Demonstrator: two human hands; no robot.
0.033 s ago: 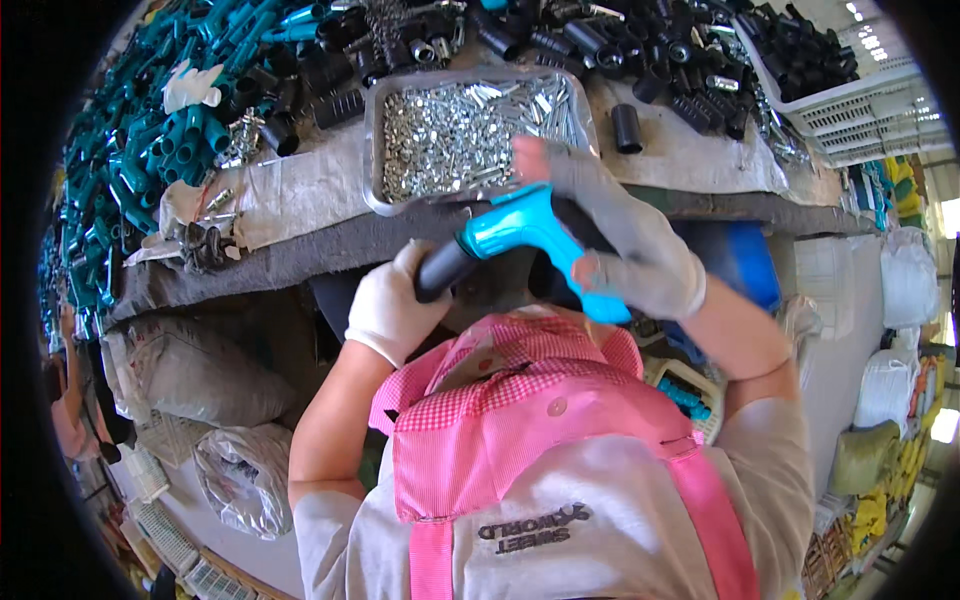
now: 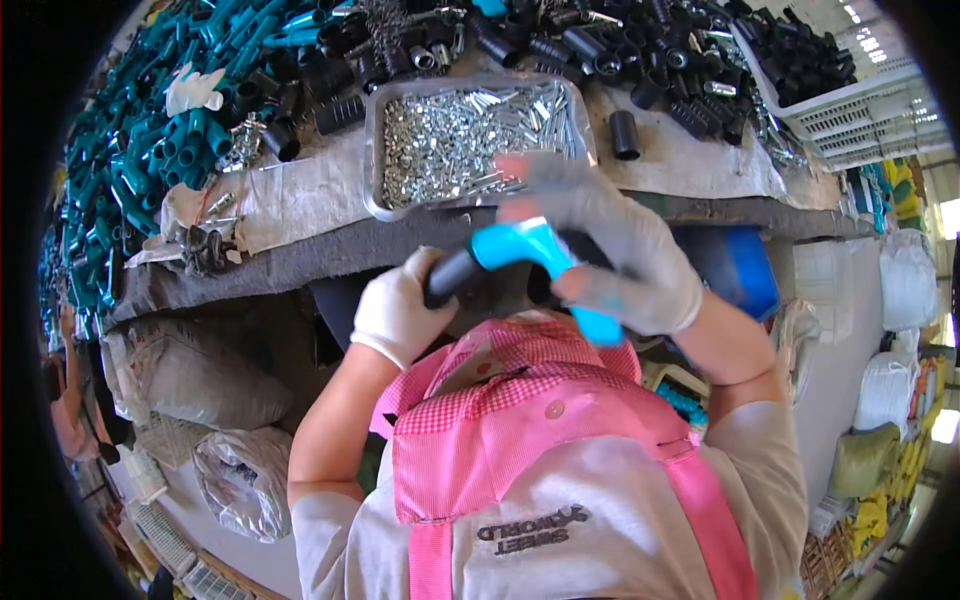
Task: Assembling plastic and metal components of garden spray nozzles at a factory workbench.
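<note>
My left hand (image 2: pixel 403 308), in a white glove, is closed around a black tube (image 2: pixel 452 277). A bright teal, bent plastic handle (image 2: pixel 520 246) sits at the tube's upper end, its grip slanting down to the right. My right hand (image 2: pixel 625 240), in a greyish glove with bare fingertips, is over this handle, fingers stretched and spread, blurred by motion. Its thumb lies against the handle's grip, and one fingertip is near the handle's top. Just beyond, a metal tray (image 2: pixel 376 150) holds many small silvery metal pieces and longer pins; my right fingers cover its near right corner.
Teal handles (image 2: pixel 150 170) are heaped at the left of the bench, black tubes (image 2: pixel 590 45) along the back. One black tube (image 2: pixel 625 135) stands right of the tray. A white crate (image 2: pixel 860 120) of black parts is at far right. A blue bin (image 2: pixel 740 270) stands below the bench edge.
The teal handle has turned slightly, its grip end shifting down and left. My right hand has moved a little left and down with it; my left hand has shifted slightly right.
</note>
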